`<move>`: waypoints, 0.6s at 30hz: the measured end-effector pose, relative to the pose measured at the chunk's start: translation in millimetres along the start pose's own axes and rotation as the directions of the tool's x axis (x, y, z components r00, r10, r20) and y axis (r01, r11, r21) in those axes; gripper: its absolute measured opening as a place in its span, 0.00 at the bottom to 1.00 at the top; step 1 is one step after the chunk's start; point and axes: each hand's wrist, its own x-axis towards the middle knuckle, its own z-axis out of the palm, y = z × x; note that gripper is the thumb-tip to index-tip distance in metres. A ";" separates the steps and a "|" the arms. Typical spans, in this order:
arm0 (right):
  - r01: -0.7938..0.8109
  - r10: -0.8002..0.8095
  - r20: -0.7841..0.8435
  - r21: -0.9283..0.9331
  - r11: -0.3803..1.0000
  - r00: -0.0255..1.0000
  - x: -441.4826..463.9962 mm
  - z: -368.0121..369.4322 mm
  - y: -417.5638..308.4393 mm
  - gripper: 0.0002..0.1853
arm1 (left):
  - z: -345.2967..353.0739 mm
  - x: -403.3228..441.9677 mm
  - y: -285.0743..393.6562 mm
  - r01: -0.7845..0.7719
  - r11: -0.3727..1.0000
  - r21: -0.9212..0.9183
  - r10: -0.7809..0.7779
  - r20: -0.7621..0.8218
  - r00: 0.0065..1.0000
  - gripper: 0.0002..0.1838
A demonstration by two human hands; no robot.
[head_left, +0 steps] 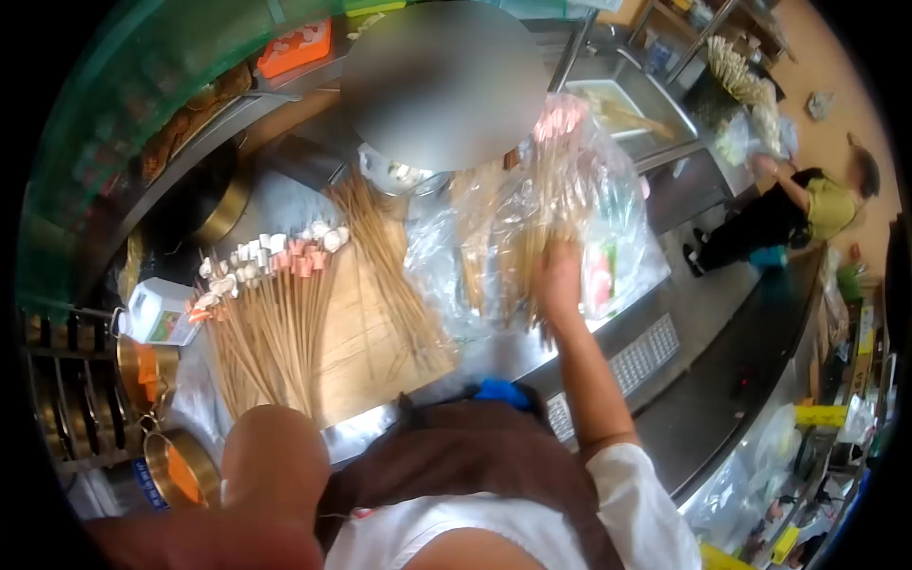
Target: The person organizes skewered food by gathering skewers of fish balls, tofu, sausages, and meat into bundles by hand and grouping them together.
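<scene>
Left arm nearest, left hand unseen | right hand on skewers, grip unclear | well left of it: two gold pots, orange pieces inside; one white jug

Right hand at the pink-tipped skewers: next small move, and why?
Probably gather the stems of the pink-tipped skewers in the right hand and ease them clear of the plastic. The hand is at the stems, the pink pieces sit at the far end, and crinkled clear plastic shows on both sides, so it could snag. I can't tell whether the grip is closed.
</scene>
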 end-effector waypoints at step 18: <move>-0.770 0.477 0.605 0.502 0.392 0.637 66.0 -15.9 -36.2 0.14 | -6.3 -167.5 -233.1 0.674 0.237 0.700 -0.888 -0.125 0.443 0.23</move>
